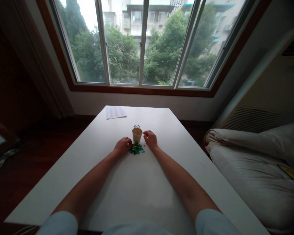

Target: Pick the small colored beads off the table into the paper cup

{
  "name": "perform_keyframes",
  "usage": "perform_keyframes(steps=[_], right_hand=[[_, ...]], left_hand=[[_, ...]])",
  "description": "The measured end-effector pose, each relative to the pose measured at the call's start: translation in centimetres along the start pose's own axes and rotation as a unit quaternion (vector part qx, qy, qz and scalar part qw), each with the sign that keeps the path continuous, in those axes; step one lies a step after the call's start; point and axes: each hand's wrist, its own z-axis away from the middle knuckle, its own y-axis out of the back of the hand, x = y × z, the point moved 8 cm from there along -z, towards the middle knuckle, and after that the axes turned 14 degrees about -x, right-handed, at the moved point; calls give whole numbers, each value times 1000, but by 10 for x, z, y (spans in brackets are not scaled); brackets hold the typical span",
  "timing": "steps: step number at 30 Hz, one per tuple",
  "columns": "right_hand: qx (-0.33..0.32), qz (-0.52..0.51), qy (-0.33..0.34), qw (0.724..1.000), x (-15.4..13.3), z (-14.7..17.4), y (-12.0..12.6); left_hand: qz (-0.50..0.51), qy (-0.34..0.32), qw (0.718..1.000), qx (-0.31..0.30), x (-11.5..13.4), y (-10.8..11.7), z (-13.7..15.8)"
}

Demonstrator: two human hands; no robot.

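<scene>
A tan paper cup [137,135] stands upright on the white table, its open mouth facing up. Just in front of it lies a small heap of tiny green, blue and dark pieces [136,148], too small to name. My left hand [123,145] rests at the left edge of the heap, fingers curled together near the pieces. To the right of the cup is my right hand [151,139], its fingers bent and drawn together close to the rim; whether they touch the cup I cannot tell. Anything between the fingertips of either hand is too small to see.
Behind the cup lies a thin dark loop [137,126]. Printed sheets of paper [116,112] are at the far left corner of the white table [142,186]. A pale sofa [247,163] stands to the right, and a wide window is beyond the table.
</scene>
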Motion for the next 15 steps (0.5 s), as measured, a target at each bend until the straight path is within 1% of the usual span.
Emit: perform_keyframes(steps=[5,8,11,13,15], right_hand=[[31,-32,-8,999,13,11,14],[54,-51,-9,997,13,18,28],[85,-72,12,994,0,23,38],[96,-65,54,992,-19,26,40],[92,-40,92,991,-38,29,37]], left_hand=[[8,-13,1000,2,0,0,0],[14,-9,1000,-6,0,-1,0],[14,-8,1000,-15,-1,-1,0],[13,-9,1000,-13,-1,0,0],[12,-10,1000,-7,-2,0,0]])
